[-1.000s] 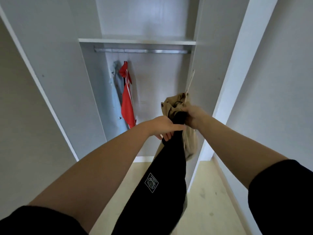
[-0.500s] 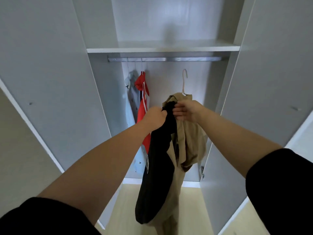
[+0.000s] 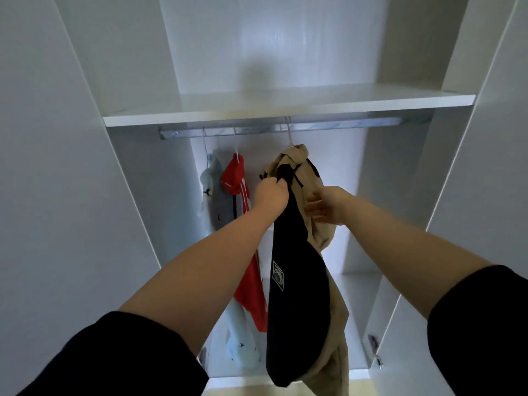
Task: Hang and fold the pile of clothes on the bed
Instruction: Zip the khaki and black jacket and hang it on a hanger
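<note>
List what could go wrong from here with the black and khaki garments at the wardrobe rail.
1. The left hand grips the top of the black garment, and I cannot tell whether that garment sits on the hanger; once released, it may slide to the floor.
2. The khaki garment hangs bunched on its hanger, so it could slip off or crease.
3. A tug from the left hand could unseat the thin hook from the rail.

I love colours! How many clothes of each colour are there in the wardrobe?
light blue garment: 1
red garment: 1
tan garment: 1
black garment: 1
Total: 4
</note>
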Demonstrator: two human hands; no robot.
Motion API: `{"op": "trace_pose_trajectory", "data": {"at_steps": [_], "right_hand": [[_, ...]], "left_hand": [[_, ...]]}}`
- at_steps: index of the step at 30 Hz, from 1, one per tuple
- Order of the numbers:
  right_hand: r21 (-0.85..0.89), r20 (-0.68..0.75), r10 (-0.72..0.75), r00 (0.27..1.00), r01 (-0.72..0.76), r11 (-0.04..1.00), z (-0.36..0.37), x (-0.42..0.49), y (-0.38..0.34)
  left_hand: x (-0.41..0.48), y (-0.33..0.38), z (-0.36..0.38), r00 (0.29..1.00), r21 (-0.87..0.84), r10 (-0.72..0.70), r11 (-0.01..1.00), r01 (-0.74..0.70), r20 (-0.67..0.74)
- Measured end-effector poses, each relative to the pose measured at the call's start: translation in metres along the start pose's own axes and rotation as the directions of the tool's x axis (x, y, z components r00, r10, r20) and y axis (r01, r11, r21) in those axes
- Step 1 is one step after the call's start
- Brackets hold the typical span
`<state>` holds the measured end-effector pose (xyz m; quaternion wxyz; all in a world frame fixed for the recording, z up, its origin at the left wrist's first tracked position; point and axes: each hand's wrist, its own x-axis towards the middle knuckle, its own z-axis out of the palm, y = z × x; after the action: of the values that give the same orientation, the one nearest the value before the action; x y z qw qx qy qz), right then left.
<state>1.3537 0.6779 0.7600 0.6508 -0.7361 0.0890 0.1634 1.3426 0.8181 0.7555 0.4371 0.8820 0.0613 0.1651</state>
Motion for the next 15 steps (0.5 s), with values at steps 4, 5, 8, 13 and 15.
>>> {"op": "trace_pose_trajectory", "data": {"at_steps": [4,5,8,13,15], "right_hand": [[0.028,-0.041,-0.007,0.999,0.008,1.0,0.011,0.038,-0.021],[0.048,-0.046,-0.002,0.999,0.004,0.999,0.012,0.047,-0.023],[0.078,-0.062,0.019,0.998,-0.014,0.997,0.011,0.064,-0.026],[0.134,-0.08,0.062,0.995,-0.051,0.99,0.002,0.086,-0.016],[0.19,-0.086,0.076,0.993,-0.059,0.98,0.0,0.092,-0.009]], "left_hand": [[0.051,-0.021,0.01,1.0,0.035,-0.018,0.999,0.018,-0.008],[0.061,-0.026,0.016,1.0,0.01,-0.026,1.0,0.026,-0.013],[0.087,-0.031,0.028,0.997,-0.042,-0.067,0.997,0.066,-0.028],[0.111,-0.054,0.047,0.999,0.089,-0.042,0.995,0.04,0.018],[0.107,-0.069,0.057,0.999,0.163,-0.023,0.987,0.016,0.04]]}}
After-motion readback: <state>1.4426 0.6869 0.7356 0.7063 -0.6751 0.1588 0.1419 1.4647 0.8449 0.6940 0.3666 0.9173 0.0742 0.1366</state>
